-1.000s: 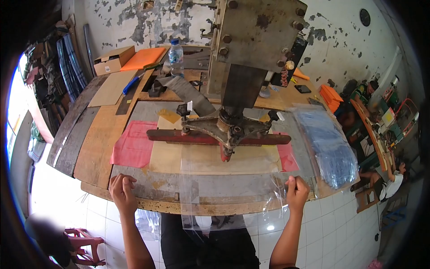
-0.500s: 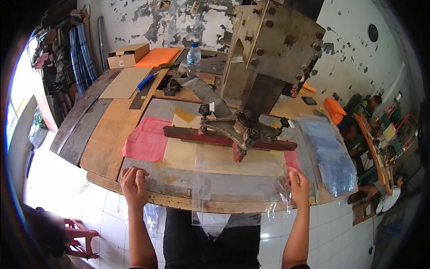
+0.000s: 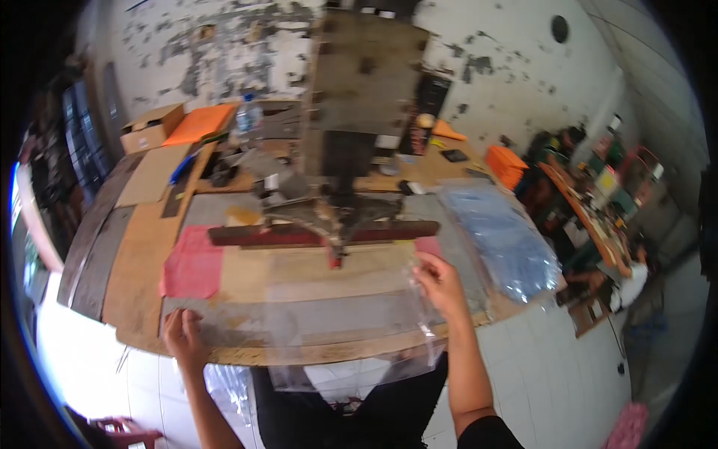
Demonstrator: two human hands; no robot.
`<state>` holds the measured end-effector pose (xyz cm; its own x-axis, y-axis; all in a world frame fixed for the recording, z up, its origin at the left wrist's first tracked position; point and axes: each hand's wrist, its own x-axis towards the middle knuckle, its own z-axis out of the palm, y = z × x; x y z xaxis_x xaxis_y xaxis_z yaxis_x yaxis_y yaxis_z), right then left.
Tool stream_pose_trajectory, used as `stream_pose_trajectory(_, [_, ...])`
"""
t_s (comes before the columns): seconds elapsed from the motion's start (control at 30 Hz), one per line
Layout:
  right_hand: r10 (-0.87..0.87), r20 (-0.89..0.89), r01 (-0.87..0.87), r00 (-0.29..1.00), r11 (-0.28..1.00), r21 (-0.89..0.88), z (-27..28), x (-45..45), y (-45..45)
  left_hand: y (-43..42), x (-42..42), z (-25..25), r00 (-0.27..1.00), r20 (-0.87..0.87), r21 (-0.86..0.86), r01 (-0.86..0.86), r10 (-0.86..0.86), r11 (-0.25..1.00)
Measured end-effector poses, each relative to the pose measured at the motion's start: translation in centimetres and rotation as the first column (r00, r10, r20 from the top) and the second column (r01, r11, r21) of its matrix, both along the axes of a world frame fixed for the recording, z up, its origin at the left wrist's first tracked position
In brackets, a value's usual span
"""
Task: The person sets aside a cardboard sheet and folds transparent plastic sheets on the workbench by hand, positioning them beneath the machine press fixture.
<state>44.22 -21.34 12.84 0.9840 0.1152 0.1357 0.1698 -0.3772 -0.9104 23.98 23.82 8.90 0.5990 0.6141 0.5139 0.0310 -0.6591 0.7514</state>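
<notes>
My right hand (image 3: 441,284) pinches the right edge of a clear plastic sheet (image 3: 348,318), which lies partly under a press and hangs over the table's front edge. At the front left edge, my left hand (image 3: 185,337) rests with its fingers curled and nothing visible in them. Behind the sheet stands a heavy metal press (image 3: 366,90). Its long red-brown bar (image 3: 389,233) crosses above a tan sheet (image 3: 247,273). Red material (image 3: 193,266) shows left of the tan sheet. Motion blur softens the view.
A stack of clear bluish plastic sheets (image 3: 505,239) lies on the right of the table. At the back left are a cardboard box (image 3: 152,131), an orange folder (image 3: 198,124), a water bottle (image 3: 248,120) and a blue cutter (image 3: 182,169). People sit at another bench far right.
My view has swung to the right, so the table and press appear further left. My right hand still pinches the plastic edge and is nearer the bar. My left hand stays curled.
</notes>
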Motion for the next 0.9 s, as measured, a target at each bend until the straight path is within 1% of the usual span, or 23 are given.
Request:
stream_pose_trajectory(0.07, [0.082, -0.044, -0.067, 0.996, 0.962, 0.263, 1.3, -2.2, -0.4, 0.0, 0.0, 0.3, 0.999, -0.044, -0.018, 0.021, -0.022, 1.000])
stream_pose_trajectory(0.13, [0.032, 0.008, -0.033, 0.999, 0.958, 0.283, 0.7, -3.7, -1.0, -0.7, 0.5, 0.3, 0.999, -0.035, 0.104, -0.014, 0.018, 0.994])
stream_pose_trajectory(0.17, [0.020, 0.045, -0.033, 0.999, 0.955, 0.296, 0.1, -4.6, -1.3, -1.2, 0.6, 1.0, 0.991, -0.131, 0.101, -0.011, 0.024, 0.995])
stream_pose_trajectory(0.2, [0.002, 0.049, -0.016, 0.999, 0.954, 0.301, -0.5, -5.1, -1.7, -2.1, 0.8, 1.6, 0.992, -0.127, 0.106, 0.007, 0.006, 0.994])
stream_pose_trajectory(0.27, [-0.007, 0.083, -0.022, 0.996, 0.938, 0.347, -2.0, -5.5, -2.4, -5.1, 1.5, 3.1, 0.970, -0.082, 0.204, 0.242, -0.230, 0.949])
stream_pose_trajectory(0.3, [-0.018, 0.086, -0.013, 0.996, 0.939, 0.345, -2.5, -5.7, -2.7, -5.7, 1.6, 3.0, 0.940, -0.203, 0.206, 0.315, -0.274, 0.927])
stream_pose_trajectory(0.33, [-0.027, 0.086, -0.004, 0.996, 0.939, 0.344, -2.6, -5.8, -2.9, -7.1, 2.0, 3.7, 0.937, -0.203, 0.206, 0.323, -0.283, 0.924])
stream_pose_trajectory(0.4, [0.000, 0.110, -0.045, 0.994, 0.912, 0.409, -2.8, -6.0, -2.9, -9.6, 2.7, 5.3, 0.876, -0.263, 0.186, 0.458, -0.405, 0.869])
stream_pose_trajectory(0.43, [0.001, 0.110, -0.043, 0.994, 0.926, 0.375, -2.3, -6.2, -2.8, -9.6, 3.2, 4.7, 0.855, -0.287, 0.196, 0.495, -0.433, 0.847])
stream_pose_trajectory(0.57, [0.012, 0.127, -0.065, 0.992, 0.903, 0.426, -3.1, -6.1, -3.3, -10.1, 4.3, 2.6, 0.863, -0.299, 0.220, 0.477, -0.406, 0.851])
stream_pose_trajectory(0.6, [0.027, 0.125, -0.080, 0.992, 0.891, 0.447, -3.1, -6.1, -3.4, -10.6, 4.3, 2.0, 0.884, -0.197, 0.026, 0.437, -0.424, 0.899])
stream_pose_trajectory(0.63, [0.041, 0.122, -0.094, 0.992, 0.879, 0.468, -3.1, -6.2, -3.5, -10.9, 4.3, 1.7, 0.903, -0.094, -0.175, 0.399, -0.418, 0.900])
stream_pose_trajectory(0.67, [0.037, 0.123, -0.091, 0.992, 0.878, 0.470, -3.0, -6.1, -3.4, -10.9, 4.3, 1.9, 0.902, -0.094, -0.173, 0.402, -0.421, 0.899])
stream_pose_trajectory(0.73, [0.054, 0.105, -0.094, 0.993, 0.900, 0.426, -2.8, -6.1, -3.1, -10.7, 4.2, 2.8, 0.864, -0.043, -0.349, 0.458, -0.502, 0.817])
stream_pose_trajectory(0.77, [0.048, 0.106, -0.089, 0.993, 0.899, 0.428, -2.7, -6.2, -2.9, -10.4, 4.2, 2.9, 0.861, -0.043, -0.347, 0.463, -0.507, 0.816])
stream_pose_trajectory(0.83, [0.108, 0.099, -0.139, 0.989, 0.909, 0.393, -2.5, -6.2, -2.6, -9.6, 4.2, 2.6, 0.850, -0.062, -0.440, 0.447, -0.523, 0.779])
stream_pose_trajectory(0.87, [0.101, 0.104, -0.134, 0.989, 0.910, 0.392, -2.5, -6.1, -2.5, -9.7, 4.3, 2.5, 0.847, -0.058, -0.437, 0.455, -0.529, 0.776])
stream_pose_trajectory(0.9, [0.118, 0.064, -0.134, 0.991, 0.895, 0.425, -2.5, -6.1, -2.5, -9.9, 4.3, 2.4, 0.867, -0.022, -0.448, 0.437, -0.499, 0.780])
